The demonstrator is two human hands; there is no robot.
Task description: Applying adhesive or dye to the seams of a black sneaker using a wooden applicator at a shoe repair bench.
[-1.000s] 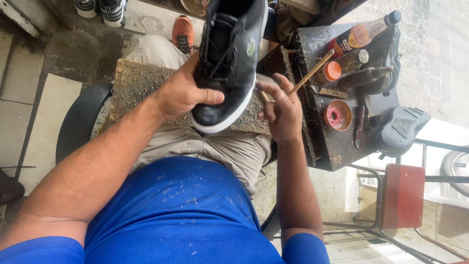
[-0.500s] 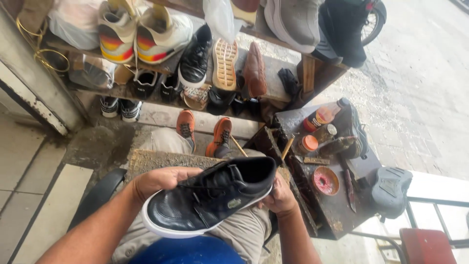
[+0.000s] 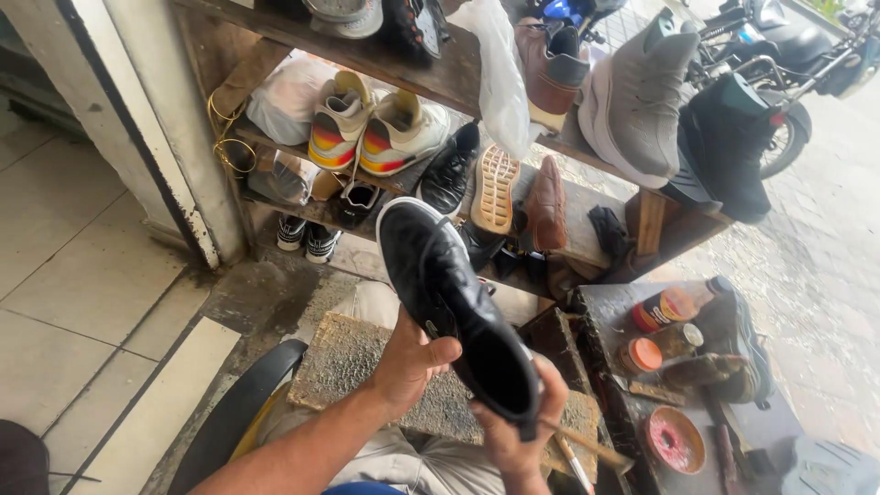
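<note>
Item in hand: black leather shoe (image 3: 454, 302), white-rimmed sole, being held up over the lap, toe pointing away toward the shelf, heel opening toward the person.
Left hand (image 3: 408, 362): is gripping the shoe at its side, thumb pressing on the upper, fingers wrapping underneath.
Right hand (image 3: 513, 431): is cupping the heel end from below; a thin wooden stick (image 3: 587, 447) is lying under its fingers, whether gripped I cannot tell.
Support: rough worn board (image 3: 353, 367) across the knees, lying bare under the shoe.
Bench, right side: brown bottle (image 3: 674, 305), orange-lidded jar (image 3: 639, 355), open pink tin (image 3: 676, 440), all standing untouched near the bench's near edge.
Shelf behind: wooden shelf (image 3: 587, 206) carrying assorted shoes.
Progress, judged: the shoe is being turned and inspected; no paste or polish appears to be going on at this moment, so the working of the leather seems still ahead.
</note>
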